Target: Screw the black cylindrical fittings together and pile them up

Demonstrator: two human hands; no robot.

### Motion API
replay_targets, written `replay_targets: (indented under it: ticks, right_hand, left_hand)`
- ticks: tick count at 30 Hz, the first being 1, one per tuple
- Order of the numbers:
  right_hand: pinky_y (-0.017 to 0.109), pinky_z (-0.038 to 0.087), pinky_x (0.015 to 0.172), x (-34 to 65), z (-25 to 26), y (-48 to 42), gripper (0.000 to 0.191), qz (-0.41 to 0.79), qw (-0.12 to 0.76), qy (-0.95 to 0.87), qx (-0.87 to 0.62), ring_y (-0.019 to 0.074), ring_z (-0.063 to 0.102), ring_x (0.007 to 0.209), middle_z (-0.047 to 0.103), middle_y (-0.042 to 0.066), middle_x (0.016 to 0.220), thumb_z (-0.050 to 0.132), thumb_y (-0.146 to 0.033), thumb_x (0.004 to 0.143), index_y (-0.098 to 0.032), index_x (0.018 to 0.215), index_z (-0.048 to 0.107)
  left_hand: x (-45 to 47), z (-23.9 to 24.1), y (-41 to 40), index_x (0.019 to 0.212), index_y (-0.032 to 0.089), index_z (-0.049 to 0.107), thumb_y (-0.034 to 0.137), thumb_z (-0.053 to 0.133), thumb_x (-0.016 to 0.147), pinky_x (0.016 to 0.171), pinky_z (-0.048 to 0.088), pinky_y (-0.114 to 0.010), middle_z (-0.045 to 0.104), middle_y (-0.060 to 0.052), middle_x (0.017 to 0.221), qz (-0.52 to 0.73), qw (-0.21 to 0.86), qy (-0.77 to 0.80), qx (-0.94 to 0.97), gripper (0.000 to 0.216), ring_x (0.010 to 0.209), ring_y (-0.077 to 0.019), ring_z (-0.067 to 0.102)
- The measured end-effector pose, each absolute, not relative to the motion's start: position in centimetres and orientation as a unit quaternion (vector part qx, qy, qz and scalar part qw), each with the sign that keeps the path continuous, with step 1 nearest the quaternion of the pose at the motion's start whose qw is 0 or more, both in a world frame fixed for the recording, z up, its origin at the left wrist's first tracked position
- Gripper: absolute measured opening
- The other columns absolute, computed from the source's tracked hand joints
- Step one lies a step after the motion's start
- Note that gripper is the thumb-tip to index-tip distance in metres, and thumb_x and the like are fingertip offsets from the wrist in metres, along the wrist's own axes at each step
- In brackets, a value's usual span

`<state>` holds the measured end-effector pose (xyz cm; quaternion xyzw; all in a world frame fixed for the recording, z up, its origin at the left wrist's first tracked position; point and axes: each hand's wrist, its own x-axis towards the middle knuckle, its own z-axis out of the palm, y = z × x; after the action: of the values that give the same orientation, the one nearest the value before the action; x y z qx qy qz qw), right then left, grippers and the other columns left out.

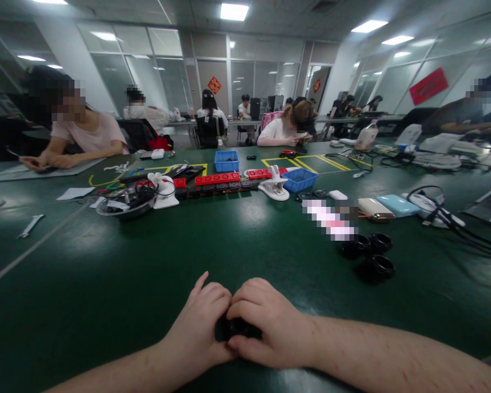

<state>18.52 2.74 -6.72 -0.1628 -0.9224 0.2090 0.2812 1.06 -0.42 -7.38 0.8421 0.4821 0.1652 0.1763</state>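
Note:
Near the front of the green table [147, 262], my left hand [202, 319] and my right hand [268, 322] meet around a black round part [240, 327]. Both hands are closed on it, the left with one finger raised. Most of the part is hidden by my fingers, so its exact kind does not show. To the right stand three black cup-shaped parts [381, 266] with round openings, grouped close together and apart from my hands.
Farther back lie a metal bowl [126, 204] of small items, red and black blocks [217, 179], a white clip stand [274, 185] and blue bins [300, 179]. Cables [445, 213] and a light blue box [396, 206] sit right, a wrench [31, 225] left. Other people sit beyond.

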Motion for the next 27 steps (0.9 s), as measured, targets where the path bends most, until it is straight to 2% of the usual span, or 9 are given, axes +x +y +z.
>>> replay_targets:
  ticks: [5,9,11,14,16,21,23,27]
  right_hand:
    - [0.032,0.041,0.077,18.5,-6.2,2.8,0.016,0.214,0.274,-0.93,-0.116,0.0163,0.053,0.084,0.061,0.006,0.085,0.044,-0.02,0.074,-0.015,0.085,0.055]
    - [0.032,0.041,0.079,18.4,-6.1,2.8,0.018,0.227,0.255,-0.937,-0.072,0.0148,0.055,0.083,0.062,0.005,0.081,0.039,-0.015,0.07,-0.016,0.078,0.054]
    - [0.031,0.041,0.08,18.4,-6.3,2.8,0.018,0.228,0.261,-0.937,-0.046,0.0145,0.055,0.083,0.063,0.004,0.079,0.037,-0.014,0.067,-0.017,0.075,0.053]
    - [0.032,0.039,0.085,18.4,-6.6,2.9,0.017,0.223,0.263,-0.938,-0.021,0.0147,0.055,0.087,0.065,0.003,0.081,0.037,-0.014,0.064,-0.018,0.072,0.052]
    - [0.032,0.038,0.088,18.4,-6.7,3.0,0.016,0.218,0.259,-0.941,-0.012,0.0147,0.055,0.089,0.065,0.003,0.081,0.038,-0.014,0.064,-0.018,0.07,0.052]
    - [0.034,0.036,0.092,18.4,-6.3,2.7,0.019,0.212,0.31,-0.927,-0.018,0.0156,0.052,0.094,0.063,0.004,0.084,0.038,-0.017,0.068,-0.018,0.079,0.054]
    - [0.034,0.038,0.088,18.5,-6.1,2.6,0.019,0.216,0.331,-0.917,-0.049,0.0161,0.052,0.091,0.061,0.006,0.087,0.04,-0.021,0.073,-0.017,0.085,0.054]
    - [0.034,0.04,0.077,18.6,-6.0,2.6,0.024,0.207,0.345,-0.909,-0.103,0.0171,0.051,0.084,0.059,0.007,0.088,0.044,-0.034,0.081,-0.015,0.093,0.053]
  left_hand:
    - [0.4,-7.4,0.7,0.077,0.021,0.061,0.023,0.073,0.059,0.104,0.018,-0.047,0.058,0.002,0.087,0.16,0.226,0.428,0.86,0.022,0.089,-0.0189,0.053]
    - [-0.2,-7.7,1.7,0.07,0.023,0.064,0.035,0.076,0.062,0.101,0.023,-0.044,0.056,0.002,0.093,0.148,0.239,0.366,0.887,0.019,0.093,-0.0191,0.052]
    - [-0.4,-7.7,1.9,0.067,0.023,0.065,0.038,0.076,0.062,0.102,0.022,-0.044,0.056,0.002,0.095,0.136,0.24,0.352,0.894,0.02,0.096,-0.0197,0.051]
    - [-0.4,-7.4,1.9,0.075,0.025,0.067,0.035,0.075,0.066,0.104,0.018,-0.045,0.055,0.001,0.099,0.113,0.245,0.348,0.898,0.016,0.099,-0.0203,0.05]
    - [-0.3,-7.1,1.8,0.085,0.026,0.066,0.035,0.074,0.065,0.104,0.018,-0.046,0.055,0.0,0.099,0.106,0.25,0.356,0.894,0.023,0.1,-0.0207,0.05]
    - [-0.2,-7.0,1.6,0.116,0.023,0.05,0.045,0.074,0.057,0.105,0.016,-0.051,0.052,-0.005,0.115,0.101,0.257,0.378,0.884,0.067,0.11,-0.0258,0.046]
    - [0.0,-7.3,1.3,0.117,0.021,0.048,0.048,0.074,0.054,0.105,0.016,-0.052,0.052,-0.006,0.116,0.115,0.245,0.392,0.879,0.073,0.111,-0.0265,0.046]
    - [0.7,-7.9,0.2,0.101,0.018,0.053,0.051,0.074,0.05,0.104,0.018,-0.053,0.058,-0.006,0.102,0.166,0.187,0.435,0.865,0.064,0.099,-0.0262,0.052]
